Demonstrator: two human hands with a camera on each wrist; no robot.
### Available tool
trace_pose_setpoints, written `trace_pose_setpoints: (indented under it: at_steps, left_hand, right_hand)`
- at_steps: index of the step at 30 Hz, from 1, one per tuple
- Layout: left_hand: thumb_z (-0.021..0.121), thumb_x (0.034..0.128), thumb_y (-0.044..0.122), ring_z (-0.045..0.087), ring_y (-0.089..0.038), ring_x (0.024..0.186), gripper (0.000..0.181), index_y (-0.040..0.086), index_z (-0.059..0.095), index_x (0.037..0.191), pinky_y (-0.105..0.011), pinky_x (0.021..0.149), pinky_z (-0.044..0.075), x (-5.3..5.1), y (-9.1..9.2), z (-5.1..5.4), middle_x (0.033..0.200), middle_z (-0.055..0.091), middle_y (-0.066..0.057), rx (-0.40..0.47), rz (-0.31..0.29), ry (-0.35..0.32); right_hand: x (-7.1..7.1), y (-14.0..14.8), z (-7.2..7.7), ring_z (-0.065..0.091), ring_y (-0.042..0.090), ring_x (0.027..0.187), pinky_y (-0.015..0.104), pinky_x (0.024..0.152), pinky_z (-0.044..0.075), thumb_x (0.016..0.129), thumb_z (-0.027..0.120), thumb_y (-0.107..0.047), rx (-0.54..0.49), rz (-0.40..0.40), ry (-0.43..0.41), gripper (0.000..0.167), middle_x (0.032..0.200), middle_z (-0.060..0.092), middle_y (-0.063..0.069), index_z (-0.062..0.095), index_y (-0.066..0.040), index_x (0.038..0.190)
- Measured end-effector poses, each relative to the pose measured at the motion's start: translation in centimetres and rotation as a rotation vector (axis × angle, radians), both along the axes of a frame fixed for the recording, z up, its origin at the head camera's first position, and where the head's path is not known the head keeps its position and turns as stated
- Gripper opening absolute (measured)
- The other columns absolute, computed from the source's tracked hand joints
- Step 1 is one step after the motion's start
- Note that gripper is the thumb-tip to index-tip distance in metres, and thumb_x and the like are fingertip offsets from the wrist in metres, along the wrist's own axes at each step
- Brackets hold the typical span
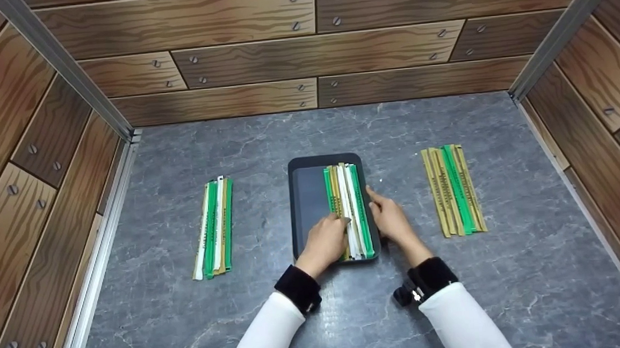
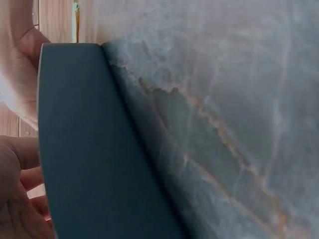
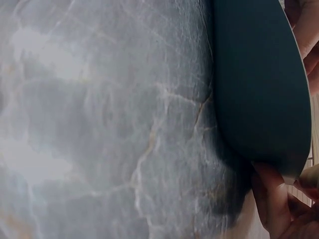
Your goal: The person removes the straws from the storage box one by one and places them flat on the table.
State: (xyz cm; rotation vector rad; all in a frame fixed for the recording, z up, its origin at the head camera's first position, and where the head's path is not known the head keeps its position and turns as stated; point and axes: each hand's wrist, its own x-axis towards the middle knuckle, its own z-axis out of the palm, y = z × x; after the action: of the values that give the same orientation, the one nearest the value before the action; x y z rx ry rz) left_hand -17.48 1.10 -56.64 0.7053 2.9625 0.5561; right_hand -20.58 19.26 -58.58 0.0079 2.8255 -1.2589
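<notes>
A dark rectangular tray (image 1: pixel 309 195) stands mid-table, with long slim green, gold and white packets (image 1: pixel 351 193) lying lengthwise along its right side. My left hand (image 1: pixel 325 241) reaches over the tray's front, its bent fingers touching the packets. Its fingertips are hidden, so I cannot tell whether it pinches any. At the tray's right edge, my right hand (image 1: pixel 393 220) grips the rim; the right wrist view shows a fingertip (image 3: pixel 269 184) against the outer wall (image 3: pixel 261 89). In the left wrist view, the left fingers (image 2: pixel 30 154) show behind the tray wall (image 2: pixel 94 139).
Similar slim packets (image 1: pixel 216 223) lie in a row left of the tray. On the right is another row, mostly gold with green packets (image 1: pixel 457 186) among them. Wood-patterned panels (image 1: pixel 303 56) with metal corner posts (image 1: pixel 75 70) enclose the grey marbled tabletop (image 1: pixel 307 131).
</notes>
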Motion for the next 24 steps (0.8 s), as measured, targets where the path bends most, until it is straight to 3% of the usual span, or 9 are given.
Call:
trace_pose_setpoints:
  at_steps: [6, 11, 24]
  left_hand:
    - [0.065, 0.0917, 0.013, 0.064, -0.029, 0.08, 0.025, 0.009, 0.07, 0.115, -0.043, 0.064, 0.056, 0.1, 0.4, -0.5, 0.101, 0.063, -0.015, -0.033, 0.03, 0.036]
    - [0.065, 0.0866, 0.007, 0.064, -0.03, 0.078, 0.023, 0.008, 0.071, 0.109, -0.044, 0.061, 0.057, 0.0, 0.2, -0.6, 0.098, 0.062, -0.015, -0.067, 0.103, 0.041]
    - [0.068, 0.0752, -0.005, 0.063, -0.031, 0.069, 0.027, 0.0, 0.069, 0.101, -0.041, 0.056, 0.056, 0.0, -0.7, -0.7, 0.099, 0.059, -0.019, -0.095, 0.257, 0.004]
  right_hand:
    - [-0.1, -0.1, -0.1, 0.039, 0.014, 0.047, 0.035, 0.053, 0.043, 0.1, 0.053, -0.008, 0.021, -0.002, 0.033, 0.045, 0.118, 0.063, 0.027, 0.048, -0.008, 0.144]
    - [-0.1, -0.1, -0.1, 0.038, 0.012, 0.045, 0.032, 0.049, 0.041, 0.101, 0.052, -0.009, 0.026, 0.002, 0.014, 0.046, 0.1, 0.066, 0.026, 0.047, -0.01, 0.146]
    - [0.0, -0.1, 0.1, 0.041, 0.013, 0.043, 0.032, 0.047, 0.043, 0.1, 0.052, -0.009, 0.033, -0.004, 0.013, 0.045, 0.1, 0.067, 0.023, 0.047, -0.01, 0.146]
